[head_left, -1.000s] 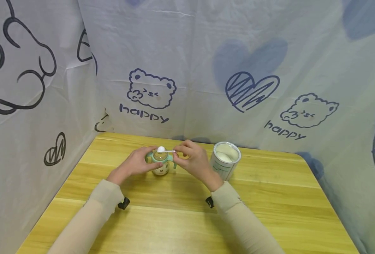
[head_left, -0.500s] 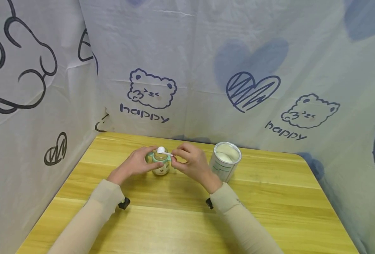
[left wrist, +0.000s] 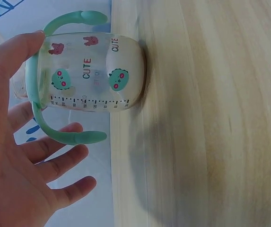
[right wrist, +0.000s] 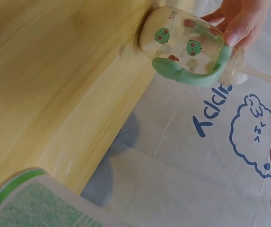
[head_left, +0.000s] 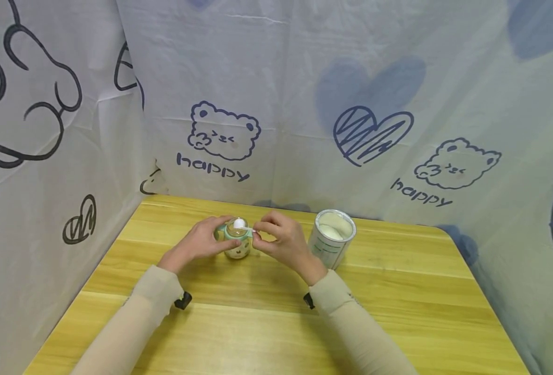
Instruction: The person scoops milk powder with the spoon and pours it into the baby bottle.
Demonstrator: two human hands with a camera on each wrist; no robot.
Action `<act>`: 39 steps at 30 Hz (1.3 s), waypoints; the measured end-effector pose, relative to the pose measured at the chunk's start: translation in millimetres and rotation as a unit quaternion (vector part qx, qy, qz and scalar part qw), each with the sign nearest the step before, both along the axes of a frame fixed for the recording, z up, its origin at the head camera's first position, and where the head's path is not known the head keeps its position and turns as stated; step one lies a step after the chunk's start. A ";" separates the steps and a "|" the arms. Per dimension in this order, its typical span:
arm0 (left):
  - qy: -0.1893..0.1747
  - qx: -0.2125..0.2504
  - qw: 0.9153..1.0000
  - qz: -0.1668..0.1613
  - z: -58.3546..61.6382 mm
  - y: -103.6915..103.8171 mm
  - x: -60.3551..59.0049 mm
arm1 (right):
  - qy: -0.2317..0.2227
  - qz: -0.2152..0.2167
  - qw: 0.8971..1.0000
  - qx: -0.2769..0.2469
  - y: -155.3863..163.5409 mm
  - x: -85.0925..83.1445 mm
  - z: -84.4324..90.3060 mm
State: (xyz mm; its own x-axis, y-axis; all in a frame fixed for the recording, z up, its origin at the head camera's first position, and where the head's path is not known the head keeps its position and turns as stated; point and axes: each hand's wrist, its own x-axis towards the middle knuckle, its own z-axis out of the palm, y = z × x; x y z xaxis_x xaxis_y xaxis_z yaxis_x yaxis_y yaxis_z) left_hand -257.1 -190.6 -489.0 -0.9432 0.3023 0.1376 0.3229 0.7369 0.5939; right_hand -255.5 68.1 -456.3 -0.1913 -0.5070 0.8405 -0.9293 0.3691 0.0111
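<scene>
A clear baby bottle [head_left: 237, 252] with a mint collar and two side handles stands upright on the table, its top uncapped. My left hand [head_left: 200, 240] steadies it by the collar between thumb and index finger. In the left wrist view, the other fingers spread behind a handle, and pale contents fill the bottom of the bottle [left wrist: 85, 71]. Between right thumb and fingertips, my right hand [head_left: 283, 240] pinches the thin handle of a white scoop [head_left: 239, 224]. The scoop's bowl sits at the bottle's mouth; whether powder remains in it is hard to tell.
Right of my right hand stands an open milk powder can [head_left: 328, 250], with pale powder visible inside. The wooden table [head_left: 239, 333] ends at a printed cloth backdrop [head_left: 295, 156] behind and on the left.
The scoop's handle has gone from level to sloping down toward my right hand, which shifted slightly left. Its bowl now sits a little lower at the bottle's mouth. The left hand stays put.
</scene>
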 end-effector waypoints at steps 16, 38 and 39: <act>-0.011 0.004 1.000 0.004 -2.8 -0.6 -1.2 | -0.042 0.007 0.999 -0.025 1.0 2.6 -1.6; -0.006 0.010 1.000 0.000 -4.1 0.4 -1.0 | -0.340 -0.071 0.899 -0.267 4.1 11.7 16.0; -0.005 0.009 1.000 0.001 -3.8 0.6 -0.9 | -0.344 -0.071 0.895 -0.276 4.9 11.6 16.9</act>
State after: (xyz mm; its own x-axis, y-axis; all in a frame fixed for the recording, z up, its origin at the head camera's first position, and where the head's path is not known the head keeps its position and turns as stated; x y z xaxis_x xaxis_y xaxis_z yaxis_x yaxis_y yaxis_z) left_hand -258.1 -190.0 -492.8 -0.9450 0.2988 0.1330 0.3157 0.7266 0.6103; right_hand -243.8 73.0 -439.4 -0.7895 0.0191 0.6135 -0.5890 0.2575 -0.7660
